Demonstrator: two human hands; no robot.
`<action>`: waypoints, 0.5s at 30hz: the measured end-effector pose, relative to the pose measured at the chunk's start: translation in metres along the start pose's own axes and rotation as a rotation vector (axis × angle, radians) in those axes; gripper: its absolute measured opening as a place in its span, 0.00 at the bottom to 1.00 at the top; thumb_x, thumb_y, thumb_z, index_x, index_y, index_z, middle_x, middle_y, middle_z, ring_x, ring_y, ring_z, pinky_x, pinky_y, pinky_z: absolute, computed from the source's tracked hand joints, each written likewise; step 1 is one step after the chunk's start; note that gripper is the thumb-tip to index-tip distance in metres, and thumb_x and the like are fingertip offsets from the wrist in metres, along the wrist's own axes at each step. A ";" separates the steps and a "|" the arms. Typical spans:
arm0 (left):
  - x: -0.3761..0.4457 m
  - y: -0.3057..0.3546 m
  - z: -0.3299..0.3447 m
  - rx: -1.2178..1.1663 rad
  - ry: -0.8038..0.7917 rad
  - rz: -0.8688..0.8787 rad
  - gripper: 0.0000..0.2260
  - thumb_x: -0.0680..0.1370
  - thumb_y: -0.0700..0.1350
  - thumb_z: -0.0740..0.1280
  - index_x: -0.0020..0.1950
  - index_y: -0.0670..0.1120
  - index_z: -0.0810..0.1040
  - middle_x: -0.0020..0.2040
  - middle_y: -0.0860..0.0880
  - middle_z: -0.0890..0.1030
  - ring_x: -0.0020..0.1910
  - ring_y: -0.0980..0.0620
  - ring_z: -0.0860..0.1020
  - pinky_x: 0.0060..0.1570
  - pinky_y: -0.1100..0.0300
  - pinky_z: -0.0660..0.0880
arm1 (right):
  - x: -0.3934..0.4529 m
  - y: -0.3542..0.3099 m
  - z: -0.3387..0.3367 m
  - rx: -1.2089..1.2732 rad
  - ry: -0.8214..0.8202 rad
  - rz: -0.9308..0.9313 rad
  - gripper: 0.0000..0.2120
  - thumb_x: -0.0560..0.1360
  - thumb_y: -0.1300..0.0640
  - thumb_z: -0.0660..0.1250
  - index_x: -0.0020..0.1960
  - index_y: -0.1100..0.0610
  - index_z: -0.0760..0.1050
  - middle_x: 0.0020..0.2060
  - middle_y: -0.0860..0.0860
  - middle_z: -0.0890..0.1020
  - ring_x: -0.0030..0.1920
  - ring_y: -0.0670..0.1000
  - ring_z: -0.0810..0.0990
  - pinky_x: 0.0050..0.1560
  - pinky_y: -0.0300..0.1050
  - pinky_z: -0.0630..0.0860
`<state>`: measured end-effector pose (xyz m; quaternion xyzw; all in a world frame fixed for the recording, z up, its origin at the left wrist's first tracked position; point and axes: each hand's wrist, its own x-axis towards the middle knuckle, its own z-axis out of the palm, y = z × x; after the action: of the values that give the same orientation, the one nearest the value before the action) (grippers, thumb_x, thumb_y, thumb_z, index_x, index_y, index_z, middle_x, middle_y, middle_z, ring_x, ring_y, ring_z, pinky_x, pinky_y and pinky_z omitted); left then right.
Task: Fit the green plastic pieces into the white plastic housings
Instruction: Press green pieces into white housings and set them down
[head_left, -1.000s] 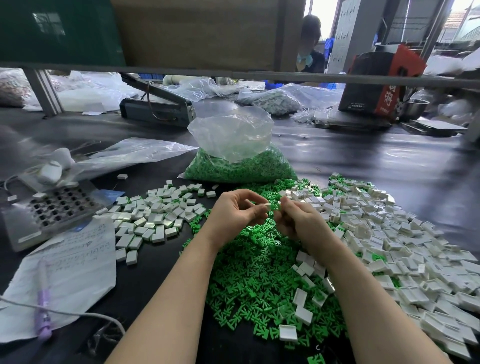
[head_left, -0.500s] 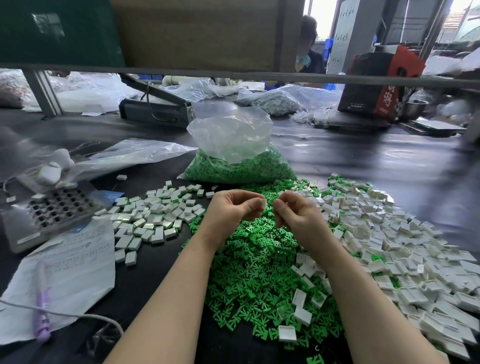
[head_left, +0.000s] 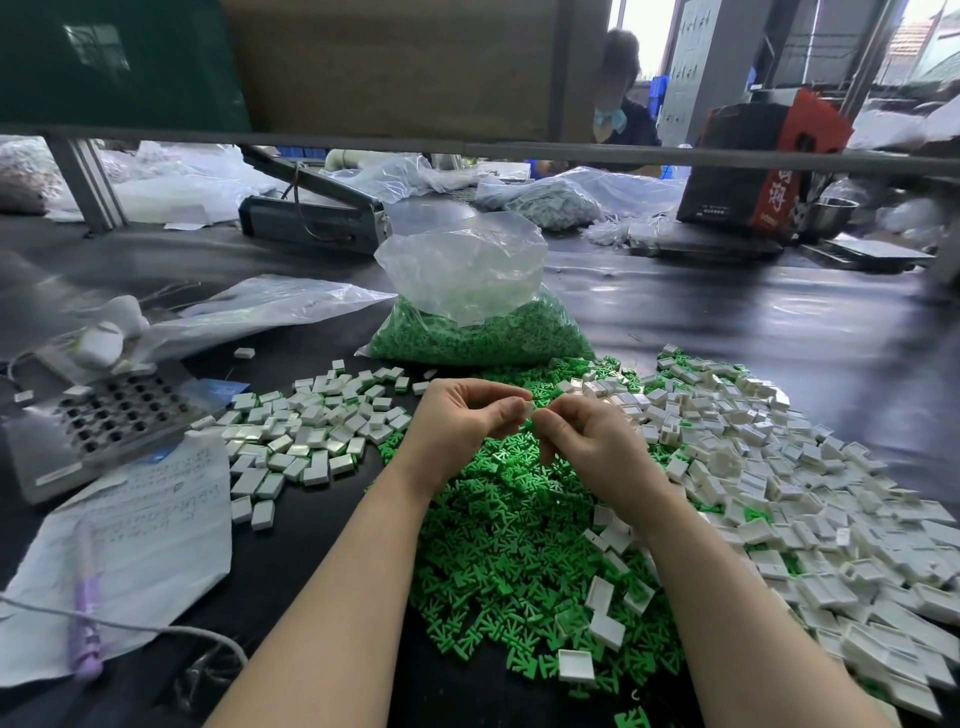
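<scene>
Daylight enters through the windows (head_left: 644, 31) at the upper right of the frame, which are blown out to near white. The scene is evenly bright, with soft, faint shadows. The dark desk (head_left: 727, 322) carries broad pale glare streaks across the upper middle. Wide-angle distortion bends the shelf rail (head_left: 675, 156) and stretches the lower corners. The far right edge looks smeared and soft.
</scene>
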<state>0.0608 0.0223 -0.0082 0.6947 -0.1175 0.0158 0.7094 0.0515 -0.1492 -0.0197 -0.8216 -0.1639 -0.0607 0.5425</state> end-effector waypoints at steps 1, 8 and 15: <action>0.000 0.000 0.000 0.004 0.002 0.003 0.04 0.75 0.36 0.72 0.48 0.42 0.85 0.41 0.44 0.86 0.40 0.52 0.83 0.41 0.65 0.78 | 0.000 0.000 0.001 0.012 0.002 0.006 0.10 0.80 0.55 0.65 0.43 0.57 0.78 0.29 0.49 0.81 0.27 0.46 0.69 0.27 0.39 0.65; 0.001 0.000 -0.002 0.081 -0.003 -0.008 0.04 0.74 0.37 0.73 0.47 0.43 0.85 0.41 0.43 0.86 0.39 0.51 0.82 0.44 0.62 0.80 | 0.002 0.003 -0.001 -0.066 -0.047 -0.005 0.10 0.80 0.55 0.64 0.40 0.52 0.77 0.30 0.47 0.82 0.29 0.56 0.71 0.31 0.49 0.69; 0.002 -0.001 -0.004 0.176 -0.066 -0.019 0.04 0.73 0.37 0.74 0.46 0.44 0.86 0.40 0.43 0.86 0.42 0.48 0.83 0.48 0.57 0.82 | 0.001 0.003 -0.007 -0.145 -0.148 0.023 0.10 0.79 0.56 0.66 0.39 0.53 0.76 0.27 0.47 0.77 0.27 0.42 0.72 0.30 0.34 0.69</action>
<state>0.0634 0.0261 -0.0094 0.7556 -0.1324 -0.0034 0.6415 0.0541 -0.1567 -0.0194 -0.8628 -0.1892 -0.0051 0.4687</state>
